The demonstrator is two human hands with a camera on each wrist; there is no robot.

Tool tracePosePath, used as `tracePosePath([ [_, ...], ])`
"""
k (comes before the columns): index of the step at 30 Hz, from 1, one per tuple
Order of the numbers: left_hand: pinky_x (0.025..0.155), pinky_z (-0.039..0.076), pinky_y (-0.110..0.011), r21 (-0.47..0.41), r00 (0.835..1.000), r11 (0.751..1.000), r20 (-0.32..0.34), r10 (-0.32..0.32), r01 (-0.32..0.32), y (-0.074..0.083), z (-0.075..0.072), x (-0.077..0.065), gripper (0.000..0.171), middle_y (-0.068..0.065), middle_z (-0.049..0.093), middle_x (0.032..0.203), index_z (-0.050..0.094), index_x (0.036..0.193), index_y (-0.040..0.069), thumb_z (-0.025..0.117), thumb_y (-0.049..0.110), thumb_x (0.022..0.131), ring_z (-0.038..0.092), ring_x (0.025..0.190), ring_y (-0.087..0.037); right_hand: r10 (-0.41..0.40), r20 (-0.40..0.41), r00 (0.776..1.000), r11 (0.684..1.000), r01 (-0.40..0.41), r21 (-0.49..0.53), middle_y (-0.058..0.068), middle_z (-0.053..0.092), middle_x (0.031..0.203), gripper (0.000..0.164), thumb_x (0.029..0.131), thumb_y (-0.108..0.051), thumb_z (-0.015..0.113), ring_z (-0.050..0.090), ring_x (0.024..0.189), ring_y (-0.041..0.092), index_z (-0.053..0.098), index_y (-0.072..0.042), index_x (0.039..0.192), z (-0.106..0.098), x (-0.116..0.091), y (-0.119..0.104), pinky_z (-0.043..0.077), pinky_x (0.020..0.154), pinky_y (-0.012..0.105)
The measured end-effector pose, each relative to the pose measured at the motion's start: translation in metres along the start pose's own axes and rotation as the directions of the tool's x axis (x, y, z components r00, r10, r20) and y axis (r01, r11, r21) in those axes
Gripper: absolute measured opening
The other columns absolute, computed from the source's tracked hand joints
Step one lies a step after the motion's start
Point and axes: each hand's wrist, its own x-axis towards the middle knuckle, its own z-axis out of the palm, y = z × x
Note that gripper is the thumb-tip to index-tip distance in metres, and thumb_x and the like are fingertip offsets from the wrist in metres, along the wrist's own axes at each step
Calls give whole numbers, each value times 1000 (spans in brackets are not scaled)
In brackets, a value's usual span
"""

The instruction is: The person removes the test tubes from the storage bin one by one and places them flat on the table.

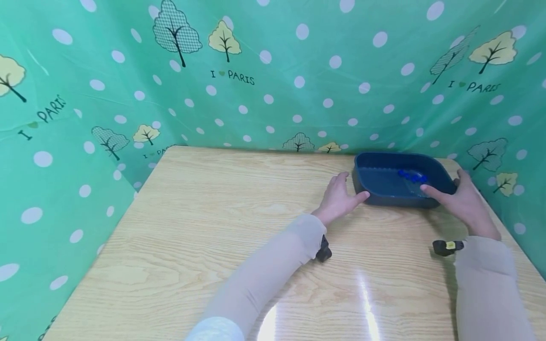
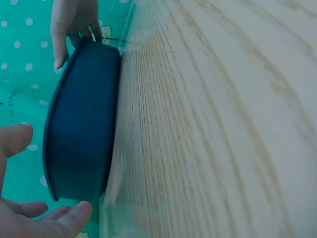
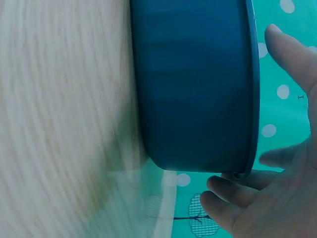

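A dark blue plastic tub (image 1: 401,201) with rounded corners stands at the back right of the table, with several small bright blue things (image 1: 412,176) lying inside; their kind is too small to tell. My left hand (image 1: 339,199) is beside the tub's left end, thumb and fingers spread; the left wrist view shows the fingertips (image 2: 79,213) close to that end. At the opposite end is my right hand (image 1: 462,203), thumb above the rim and fingers along the outside. In the right wrist view its fingers (image 3: 230,191) are at the rim, and the thumb stands away from the wall.
The light wooden table (image 1: 204,227) spreads to the left and in front of the tub. A green dotted curtain (image 1: 281,85) hangs close behind the tub and to its right. Dark wrist devices (image 1: 324,250) are worn at both sleeves.
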Motion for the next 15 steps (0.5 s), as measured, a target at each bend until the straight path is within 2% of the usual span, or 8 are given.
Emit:
tracePosePath([
  [8, 100, 41, -28, -14, 1000, 1000, -17, -7, 7, 2, 9, 5, 80, -6, 48, 137, 35, 145, 10, 69, 48, 84, 46, 125, -18, 22, -7, 1000, 999, -21, 44, 32, -14, 151, 111, 87, -60, 54, -4, 136, 56, -20, -2, 147, 4, 3, 5, 11, 100, 73],
  [15, 101, 39, -27, -44, 999, 999, -28, 26, -27, 6, 15, 7, 78, -4, 49, 137, 37, 145, 10, 71, 44, 84, 46, 126, -17, 20, -18, 1000, 998, -19, 62, 32, -13, 151, 111, 87, -57, 57, -4, 136, 56, -15, 2, 148, 7, 2, 9, 12, 100, 72],
])
